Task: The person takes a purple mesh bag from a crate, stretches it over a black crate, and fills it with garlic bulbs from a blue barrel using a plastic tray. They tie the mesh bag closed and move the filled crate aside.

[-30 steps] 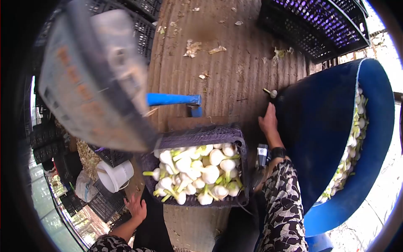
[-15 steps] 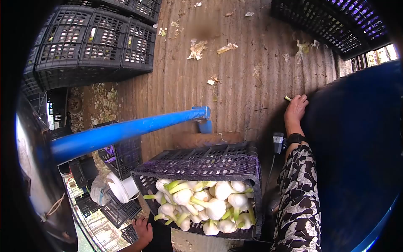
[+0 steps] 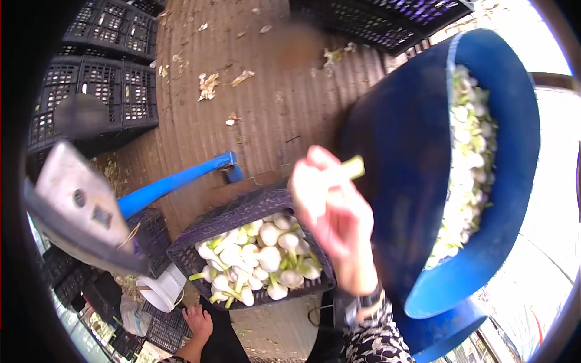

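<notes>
My right hand (image 3: pixel 333 209), blurred by motion, is raised in front of the blue tub's side, closed around a piece of garlic (image 3: pixel 352 167). Only its pale green stem end sticks out; the rest is hidden in my fingers. Just left of that hand is a black crate (image 3: pixel 177 249) filled with white garlic bulbs (image 3: pixel 268 257) on short green stems. My left hand (image 3: pixel 198 320) lies with fingers apart on my dark trouser leg, below the crate, and holds nothing.
A large blue tub (image 3: pixel 493 212) with trimmed garlic inside stands at the right. A blue metal bar (image 3: pixel 175 186) reaches in from the left. Black crates (image 3: pixel 100 85) are stacked at upper left. A white bucket (image 3: pixel 163 289) sits low left. Dry skins litter the ribbed floor (image 3: pixel 260 121).
My right hand has come up from the floor beside the tub, carrying the garlic. The view has swung right, so the tub's inside now shows. My left hand stays at my leg.
</notes>
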Available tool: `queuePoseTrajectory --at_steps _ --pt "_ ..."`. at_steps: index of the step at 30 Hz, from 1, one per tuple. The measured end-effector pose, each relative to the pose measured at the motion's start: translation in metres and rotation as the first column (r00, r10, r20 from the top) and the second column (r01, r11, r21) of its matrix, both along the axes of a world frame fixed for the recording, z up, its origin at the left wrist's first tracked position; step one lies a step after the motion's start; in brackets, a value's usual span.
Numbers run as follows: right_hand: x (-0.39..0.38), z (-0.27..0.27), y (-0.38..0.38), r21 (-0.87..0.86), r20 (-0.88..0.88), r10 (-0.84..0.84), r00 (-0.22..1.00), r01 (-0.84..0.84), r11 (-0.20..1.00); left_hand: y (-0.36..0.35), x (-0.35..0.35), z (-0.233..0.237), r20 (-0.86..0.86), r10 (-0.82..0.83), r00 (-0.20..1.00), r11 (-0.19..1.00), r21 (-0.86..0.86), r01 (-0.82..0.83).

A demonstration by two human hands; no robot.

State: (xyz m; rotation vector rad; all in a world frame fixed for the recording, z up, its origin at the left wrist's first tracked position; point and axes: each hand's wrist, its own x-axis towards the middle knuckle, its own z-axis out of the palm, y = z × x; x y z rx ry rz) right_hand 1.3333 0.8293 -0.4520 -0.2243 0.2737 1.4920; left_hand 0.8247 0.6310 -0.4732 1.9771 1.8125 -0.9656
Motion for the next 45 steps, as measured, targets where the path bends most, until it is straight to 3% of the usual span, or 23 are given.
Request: queuePoseTrajectory --at_steps 2,3,4,5,7,10,11,12,13,15,19,21,22,24,25,26,28,30,32,36,38,41,45 --pt "0.005 0.073 -0.044 -0.164 0.008 0.139 0.99 -0.135 0.977 0.002 0.002 0.002 0.004 -0.023 1.0 1.0 -0.005 0.023" --pt "0.017 0.091 -0.071 -0.151 0.218 0.196 0.956 -0.165 0.975 0.004 0.004 0.003 0.001 -0.015 1.0 1.0 0.02 0.015" --pt "0.039 0.09 -0.086 0.112 0.683 0.007 0.73 -0.114 0.987 0.006 0.006 0.004 -0.007 -0.001 1.0 0.999 0.044 0.001" --pt "0.052 0.131 -0.096 -0.168 0.683 0.068 0.727 0.066 0.984 0.005 0.005 0.006 -0.018 -0.031 0.999 0.997 0.07 0.032" --pt "0.111 0.122 -0.114 -0.305 0.927 0.2 0.317 0.328 0.894 0.001 0.005 -0.004 -0.021 -0.023 1.0 0.994 0.108 0.025" --pt "0.197 0.004 -0.165 -0.621 0.64 0.76 -0.116 0.505 0.6 0.002 0.016 0.003 -0.039 0.063 0.997 0.997 0.044 -0.061" --pt "0.223 -0.047 -0.181 -0.75 0.146 0.895 -0.422 0.542 0.378 0.004 0.026 0.008 -0.049 0.097 0.994 0.994 0.047 -0.095" --pt "0.261 -0.138 -0.244 -0.659 0.529 0.8 -0.284 0.456 0.598 -0.007 0.015 -0.001 -0.018 0.126 0.992 0.991 0.042 -0.125" --pt "0.273 -0.211 -0.287 -0.222 0.406 0.459 -0.79 0.402 0.888 -0.009 0.013 -0.001 -0.001 0.149 0.989 0.988 0.049 -0.149" --pt "0.264 -0.162 -0.274 -0.655 0.331 0.739 -0.586 0.421 0.627 -0.016 0.015 0.001 0.018 0.225 0.974 0.973 0.043 -0.226" --pt "0.254 -0.065 -0.23 -0.904 0.286 0.88 -0.379 0.198 0.379 -0.011 0.001 -0.008 0.144 0.356 0.923 0.914 0.149 -0.376" --pt "0.232 0.002 -0.194 -0.92 0.374 0.891 -0.256 0.017 0.391 0.006 -0.004 -0.019 0.283 0.427 0.859 0.835 0.241 -0.495" --pt "0.183 0.065 -0.168 -0.879 0.446 0.89 -0.095 0.145 0.455 0.018 -0.001 -0.02 0.347 0.439 0.829 0.796 0.278 -0.538" --pt "0.173 0.112 -0.18 -0.594 0.74 0.587 0.328 -0.091 0.8 0.045 0.012 -0.011 0.476 0.315 0.821 0.789 0.349 -0.505" --pt "0.171 0.121 -0.199 -0.68 0.693 0.543 0.474 0.18 0.71 0.058 0.016 -0.003 0.519 0.244 0.819 0.808 0.358 -0.468" --pt "0.204 0.115 -0.226 -0.825 0.437 0.892 0.114 0.445 0.347 0.067 0.018 0.004 0.559 0.174 0.811 0.825 0.367 -0.43" --pt "0.201 0.115 -0.258 -0.587 0.026 0.738 -0.674 0.588 0.557 0.079 0.019 0.012 0.628 0.148 0.764 0.837 0.332 -0.435" --pt "0.049 0.176 -0.199 -0.719 0.606 0.791 -0.085 0.368 0.59 0.08 0.012 0.013 0.667 0.223 0.711 0.873 0.189 -0.45" --pt "-0.062 0.181 -0.165 -0.679 0.664 0.705 -0.249 0.192 0.708 0.084 0.016 0.01 0.746 0.338 0.574 0.852 0.016 -0.523" --pt "-0.199 0.124 -0.133 -0.618 0.785 0.616 -0.06 -0.121 0.776 0.106 0.039 -0.068 0.864 0.197 0.463 0.81 0.123 -0.574" --pt "-0.239 0.094 -0.132 -0.609 0.783 0.622 0.02 -0.181 0.772 0.138 0.041 -0.076 0.579 0.277 0.767 0.957 -0.097 -0.272" --pt "-0.263 0.063 -0.144 -0.578 0.816 0.544 -0.194 -0.284 0.765 0.144 0.053 -0.107 0.456 0.0 0.89 0.995 0.091 -0.047" --pt "-0.272 0.044 -0.162 -0.635 0.769 0.628 -0.117 -0.257 0.729 0.153 0.064 -0.118 0.303 -0.138 0.943 0.988 0.105 0.111"
